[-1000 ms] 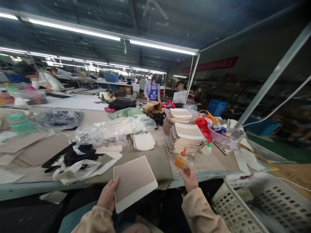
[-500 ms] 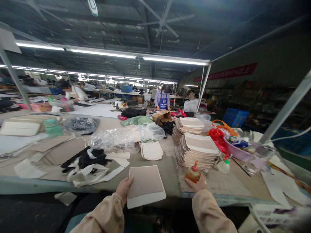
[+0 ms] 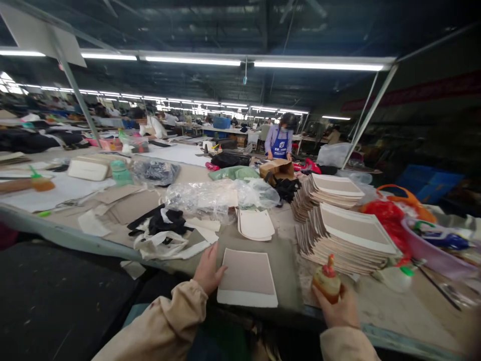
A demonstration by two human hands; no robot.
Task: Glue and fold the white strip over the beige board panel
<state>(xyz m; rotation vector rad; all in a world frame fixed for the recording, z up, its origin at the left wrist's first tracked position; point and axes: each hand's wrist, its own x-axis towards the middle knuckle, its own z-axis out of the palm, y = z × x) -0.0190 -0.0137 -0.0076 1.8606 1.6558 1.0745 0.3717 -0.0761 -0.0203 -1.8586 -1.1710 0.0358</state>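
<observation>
A flat panel (image 3: 248, 277), beige in the middle with a white border, lies on the table's near edge. My left hand (image 3: 208, 269) rests on its left side, fingers spread over the edge. My right hand (image 3: 337, 308) grips a small orange glue bottle (image 3: 327, 284) with a red cap, held upright just above the table. Two tall stacks of similar panels (image 3: 347, 238) stand right behind the bottle.
Clear plastic bags (image 3: 210, 196), black and white fabric scraps (image 3: 165, 233), cardboard pieces (image 3: 131, 203) and small white pieces (image 3: 256, 224) lie to the left and behind. A purple basin (image 3: 438, 253) and red bag (image 3: 387, 218) sit at right. A person in a blue apron (image 3: 280, 143) stands beyond.
The panel has come down from being held tilted in the air to lying flat on the table edge. My right hand with the bottle has lowered toward the table. The view has swung left.
</observation>
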